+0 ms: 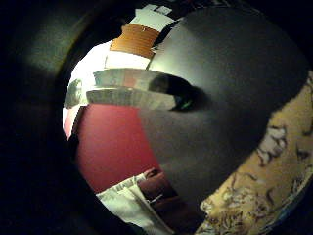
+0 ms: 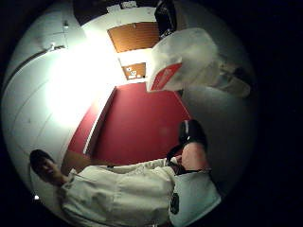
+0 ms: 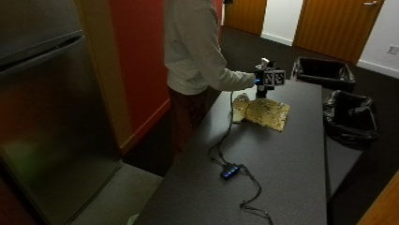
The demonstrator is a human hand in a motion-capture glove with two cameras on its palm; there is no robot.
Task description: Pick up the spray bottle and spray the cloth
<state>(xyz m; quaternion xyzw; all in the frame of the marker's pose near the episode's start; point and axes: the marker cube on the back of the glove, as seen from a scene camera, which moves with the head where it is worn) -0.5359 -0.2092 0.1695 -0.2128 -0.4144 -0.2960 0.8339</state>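
Note:
In the outside view a person stands at the far left side of the dark table [image 3: 284, 154]. The gloved right hand [image 3: 261, 78] is raised above the table's far end and grips the spray bottle [image 3: 264, 63], whose white top shows above the hand. The bottle's labelled body [image 1: 132, 88] crosses the little finger side view, and its white body with a red label [image 2: 182, 59] lies close to the palm in the thumb side view. The yellow patterned cloth [image 3: 267, 113] lies flat on the table just below the hand, and the cloth [image 1: 274, 166] shows beside the grey tabletop.
A black cable runs along the table to a small device with a blue light [image 3: 229, 171]. Two bins lined with black bags [image 3: 324, 71] [image 3: 350, 117] stand past the table's right side. A steel fridge [image 3: 50, 117] fills the left.

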